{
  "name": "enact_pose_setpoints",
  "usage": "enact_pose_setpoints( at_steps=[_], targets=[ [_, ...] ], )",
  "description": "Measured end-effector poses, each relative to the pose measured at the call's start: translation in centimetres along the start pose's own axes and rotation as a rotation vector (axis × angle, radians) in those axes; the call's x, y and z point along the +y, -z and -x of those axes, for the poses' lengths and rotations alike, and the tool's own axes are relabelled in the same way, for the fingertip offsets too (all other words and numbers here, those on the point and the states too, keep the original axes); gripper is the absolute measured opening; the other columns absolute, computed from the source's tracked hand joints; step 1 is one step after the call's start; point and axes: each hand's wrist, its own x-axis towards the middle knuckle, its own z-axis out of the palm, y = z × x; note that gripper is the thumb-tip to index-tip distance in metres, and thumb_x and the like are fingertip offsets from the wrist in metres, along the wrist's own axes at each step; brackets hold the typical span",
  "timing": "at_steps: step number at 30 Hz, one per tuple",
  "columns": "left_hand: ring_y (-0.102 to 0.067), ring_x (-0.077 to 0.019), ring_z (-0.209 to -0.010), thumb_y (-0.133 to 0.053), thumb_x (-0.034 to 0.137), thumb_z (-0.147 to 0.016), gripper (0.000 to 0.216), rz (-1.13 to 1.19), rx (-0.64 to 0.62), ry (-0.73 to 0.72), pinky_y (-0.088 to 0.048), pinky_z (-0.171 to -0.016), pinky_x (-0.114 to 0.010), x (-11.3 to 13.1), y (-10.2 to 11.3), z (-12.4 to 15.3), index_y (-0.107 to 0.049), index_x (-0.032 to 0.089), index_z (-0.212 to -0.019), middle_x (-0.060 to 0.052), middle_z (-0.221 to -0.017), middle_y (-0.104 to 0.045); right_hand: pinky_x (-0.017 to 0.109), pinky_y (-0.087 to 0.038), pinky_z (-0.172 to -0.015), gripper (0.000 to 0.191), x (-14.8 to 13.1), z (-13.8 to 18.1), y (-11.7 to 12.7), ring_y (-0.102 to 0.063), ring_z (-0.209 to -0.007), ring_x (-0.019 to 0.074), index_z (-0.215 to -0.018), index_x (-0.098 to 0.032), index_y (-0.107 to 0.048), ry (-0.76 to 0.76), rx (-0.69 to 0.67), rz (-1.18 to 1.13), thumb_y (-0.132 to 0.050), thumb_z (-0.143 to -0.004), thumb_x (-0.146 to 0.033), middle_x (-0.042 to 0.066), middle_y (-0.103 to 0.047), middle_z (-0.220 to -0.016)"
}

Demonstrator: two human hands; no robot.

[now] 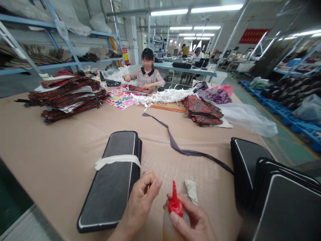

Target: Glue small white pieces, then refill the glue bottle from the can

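Glue bottle (173, 217) with red nozzle, bottom centre of frame above the tabletop (62, 140), gripped by the right hand (193, 222); left hand (141, 201) just beside it, fingers curled with thumb and forefinger pinched; banded black case (112, 177) lying left of centre.

Strip-lit workshop (170, 12), blue shelving (62, 36), green floor (281, 140)

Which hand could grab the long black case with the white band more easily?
Probably the left hand: it hovers right beside the black banded case, pinching something too small to tell. The right hand is busy holding the red-capped glue bottle.
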Motion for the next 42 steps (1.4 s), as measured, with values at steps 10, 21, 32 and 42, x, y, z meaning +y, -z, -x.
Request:
enact_pose_setpoints(
  at_steps=[10,21,32,42],
  targets=[
    [-0.049,-0.01,-0.069,-0.058,0.023,-0.08,0.008,0.108,0.016,-0.091,-0.039,-0.062,-0.02,0.3,0.1,-0.1,-0.058,0.019,-0.073,0.002,-0.071,-0.052,0.025,-0.053,-0.073,0.02,1.6,0.4,-0.5,-0.065,-0.084,0.0206,-0.09,-0.022,-0.069,0.274,0.209,0.197,-0.063,-0.072,-0.028,0.005,-0.07,-0.089],
    [-0.038,-0.0099,-0.059,-0.048,0.024,-0.081,0.026,0.061,0.166,-0.002,-0.032,-0.056,-0.023,0.0,0.8,0.2,-0.041,0.019,-0.057,0.004,-0.059,-0.04,0.024,-0.05,-0.078,0.024,3.0,0.3,-0.5,-0.062,-0.088,0.0161,-0.101,-0.025,-0.061,0.408,0.249,0.317,-0.06,-0.077,-0.023,0.001,-0.067,-0.095],
    [-0.049,-0.0069,-0.048,-0.072,0.025,-0.064,0.034,0.444,0.051,0.289,-0.039,-0.048,-0.018,0.3,-0.6,-0.5,-0.043,0.019,-0.08,0.007,-0.057,-0.055,0.02,-0.055,-0.075,0.027,3.5,-0.4,1.8,-0.065,-0.088,0.0154,-0.106,-0.018,-0.052,0.611,0.196,0.699,-0.058,-0.08,-0.024,0.008,-0.068,-0.094],
    [-0.056,-0.0109,-0.074,-0.056,0.03,-0.081,0.024,0.023,-0.057,0.063,-0.045,-0.071,-0.022,0.2,-0.2,0.0,-0.06,0.022,-0.104,-0.001,-0.08,-0.061,0.028,-0.055,-0.073,0.029,3.7,-0.3,1.9,-0.063,-0.087,0.0181,-0.107,-0.013,-0.055,0.687,0.276,0.816,-0.058,-0.08,-0.024,0.01,-0.065,-0.094]
  ],
)
